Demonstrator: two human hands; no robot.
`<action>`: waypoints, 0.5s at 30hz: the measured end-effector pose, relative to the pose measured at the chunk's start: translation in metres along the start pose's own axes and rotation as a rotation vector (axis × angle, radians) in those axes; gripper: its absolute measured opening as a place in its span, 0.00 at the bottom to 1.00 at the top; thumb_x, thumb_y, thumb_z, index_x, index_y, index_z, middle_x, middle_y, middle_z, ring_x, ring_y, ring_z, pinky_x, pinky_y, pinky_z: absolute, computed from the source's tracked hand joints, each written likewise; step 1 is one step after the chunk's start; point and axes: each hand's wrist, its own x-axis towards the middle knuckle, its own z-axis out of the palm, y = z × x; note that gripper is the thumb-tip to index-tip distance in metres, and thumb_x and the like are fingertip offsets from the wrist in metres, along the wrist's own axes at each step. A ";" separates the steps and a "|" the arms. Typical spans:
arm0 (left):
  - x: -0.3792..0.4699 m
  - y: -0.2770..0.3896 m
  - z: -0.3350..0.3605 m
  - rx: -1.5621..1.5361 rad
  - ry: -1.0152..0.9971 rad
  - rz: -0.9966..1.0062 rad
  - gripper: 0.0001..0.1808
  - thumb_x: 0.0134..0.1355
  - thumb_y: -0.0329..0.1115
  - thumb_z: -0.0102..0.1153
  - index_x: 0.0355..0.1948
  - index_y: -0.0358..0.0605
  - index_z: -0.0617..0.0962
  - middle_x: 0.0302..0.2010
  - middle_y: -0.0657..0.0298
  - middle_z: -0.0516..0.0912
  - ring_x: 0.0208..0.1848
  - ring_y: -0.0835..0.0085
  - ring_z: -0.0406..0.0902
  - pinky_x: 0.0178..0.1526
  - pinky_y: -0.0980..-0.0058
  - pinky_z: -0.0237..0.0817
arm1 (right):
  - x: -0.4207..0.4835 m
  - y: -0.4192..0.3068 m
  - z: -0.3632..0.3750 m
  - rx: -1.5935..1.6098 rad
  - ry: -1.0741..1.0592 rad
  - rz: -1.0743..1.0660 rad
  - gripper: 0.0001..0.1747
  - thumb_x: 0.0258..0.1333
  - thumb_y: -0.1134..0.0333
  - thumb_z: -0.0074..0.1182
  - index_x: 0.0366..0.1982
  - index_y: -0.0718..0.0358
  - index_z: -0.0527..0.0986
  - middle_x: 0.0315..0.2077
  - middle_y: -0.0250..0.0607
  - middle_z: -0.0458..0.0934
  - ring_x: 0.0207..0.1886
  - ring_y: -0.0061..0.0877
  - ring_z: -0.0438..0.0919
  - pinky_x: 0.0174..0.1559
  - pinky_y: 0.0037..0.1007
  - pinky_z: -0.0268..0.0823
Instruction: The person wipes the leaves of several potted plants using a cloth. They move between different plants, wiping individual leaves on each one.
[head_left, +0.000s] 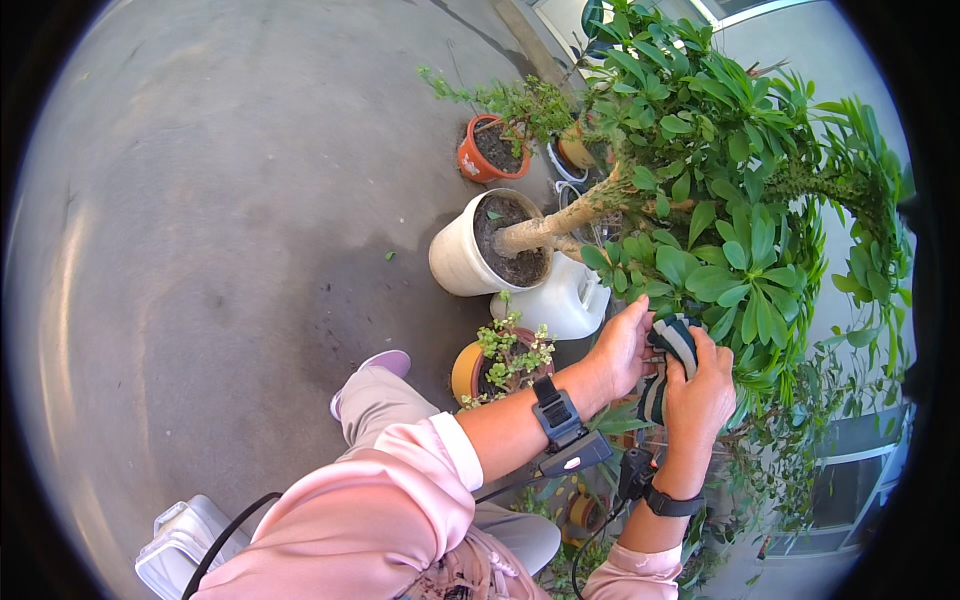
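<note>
In my right hand (701, 386) is a bunched cloth (679, 337) with dark green and pale stripes. My left hand (621, 349) is raised beside it, palm turned toward the cloth. Its fingertips meet the cloth and the lowest leaves, and the cloth partly hides them, so its grip is unclear. Both hands are at the near edge of the leafy crown (750, 281) of a large potted succulent shrub. Its thick bare trunk (551, 225) leans out of a white plastic bucket (459, 251) filled with soil.
Beside the bucket lies a white plastic jug (551, 304). A yellow pot (466, 369) with a small-leaved succulent stands near my foot, and an orange pot (474, 161) is farther off. Clear plastic bins (184, 544) sit at lower left on the concrete floor (187, 225). Cables hang from my wrist devices.
</note>
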 end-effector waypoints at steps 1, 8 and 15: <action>-0.001 0.001 0.000 0.006 0.010 0.014 0.30 0.70 0.62 0.34 0.52 0.52 0.78 0.48 0.65 0.80 0.49 0.65 0.73 0.53 0.63 0.59 | -0.005 0.001 0.001 0.012 -0.014 -0.003 0.24 0.48 0.67 0.65 0.50 0.52 0.77 0.41 0.45 0.76 0.40 0.47 0.79 0.40 0.44 0.71; -0.009 0.003 0.004 0.036 -0.005 -0.012 0.32 0.70 0.63 0.34 0.57 0.51 0.76 0.53 0.63 0.79 0.54 0.65 0.71 0.59 0.59 0.58 | -0.023 0.012 -0.009 0.116 0.112 -0.038 0.26 0.43 0.70 0.67 0.49 0.53 0.78 0.40 0.42 0.76 0.40 0.43 0.79 0.39 0.42 0.72; -0.012 0.002 0.006 0.169 -0.076 -0.020 0.33 0.68 0.65 0.36 0.58 0.54 0.76 0.56 0.63 0.78 0.57 0.66 0.69 0.62 0.59 0.52 | -0.032 0.026 0.011 0.159 0.071 0.047 0.28 0.41 0.68 0.69 0.50 0.51 0.77 0.41 0.41 0.75 0.41 0.43 0.79 0.39 0.43 0.72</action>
